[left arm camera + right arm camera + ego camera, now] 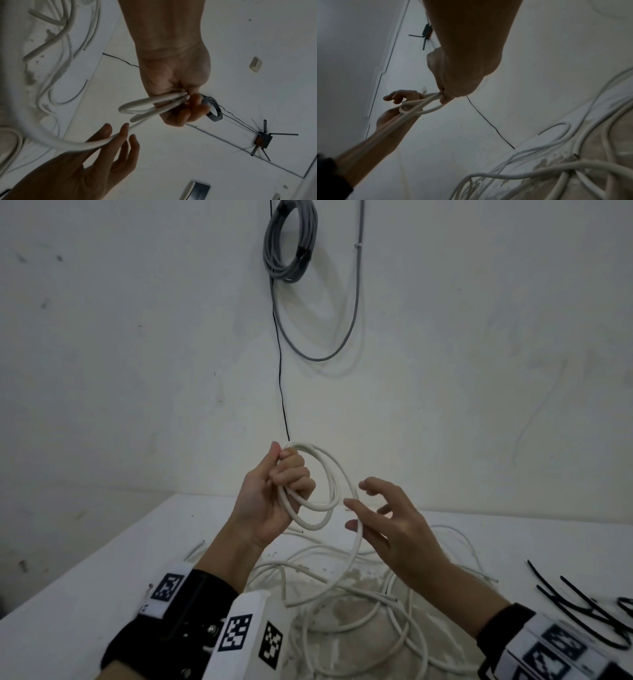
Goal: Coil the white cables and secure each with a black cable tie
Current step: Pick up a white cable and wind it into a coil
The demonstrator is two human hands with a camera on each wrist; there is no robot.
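My left hand (291, 474) is raised above the table and grips a small coil of white cable (313, 525) with a few loops, fingers curled round the strands. In the left wrist view the loops (142, 102) stick out of the fist (180, 108). My right hand (359, 501) hovers just right of the coil with its fingers spread and relaxed. The cable's free run (77, 144) lies across those fingers (123, 132) and drops to the table. Several black cable ties (582, 604) lie at the table's right edge.
A tangle of loose white cables (342, 594) covers the white table (102, 577) below my hands. On the wall behind hang a grey cable coil (291, 244) and a thin black wire (281, 371) that runs down to the table.
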